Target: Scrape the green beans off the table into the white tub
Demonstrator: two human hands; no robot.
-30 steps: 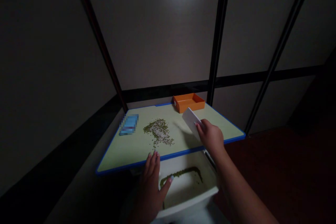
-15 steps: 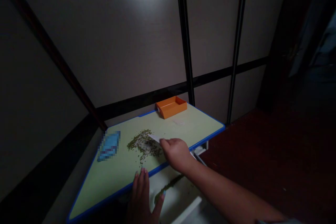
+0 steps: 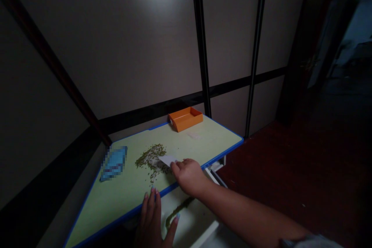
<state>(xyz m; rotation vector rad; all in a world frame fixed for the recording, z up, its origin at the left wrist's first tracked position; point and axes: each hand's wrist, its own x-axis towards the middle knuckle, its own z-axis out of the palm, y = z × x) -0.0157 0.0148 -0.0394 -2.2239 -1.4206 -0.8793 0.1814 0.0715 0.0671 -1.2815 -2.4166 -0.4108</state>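
Observation:
My right hand [image 3: 189, 176] pinches a thin white card [image 3: 167, 160], its far end in the loose heap of small greenish-brown grains [image 3: 151, 155] mixed with whitish bits. The heap lies spread on a pale green tabletop [image 3: 116, 201] with a blue rim. At the front edge my left hand [image 3: 152, 217] rests with fingers stretched out, holding nothing. Below that edge, an open white drawer [image 3: 192, 221] has a line of the same green grains [image 3: 178, 210] along its inside.
An orange open tray [image 3: 187, 121] stands at the back of the table. On the left side lies a blue packet [image 3: 114, 162], its print blurred. Dark-framed panels [image 3: 151, 46] rise behind the table. A dark red floor [image 3: 279, 170] extends to the right.
The card has tilted, so more of its face shows, and my right hand has come slightly nearer with it. The whole view has shifted a little. My left hand stays at the table edge.

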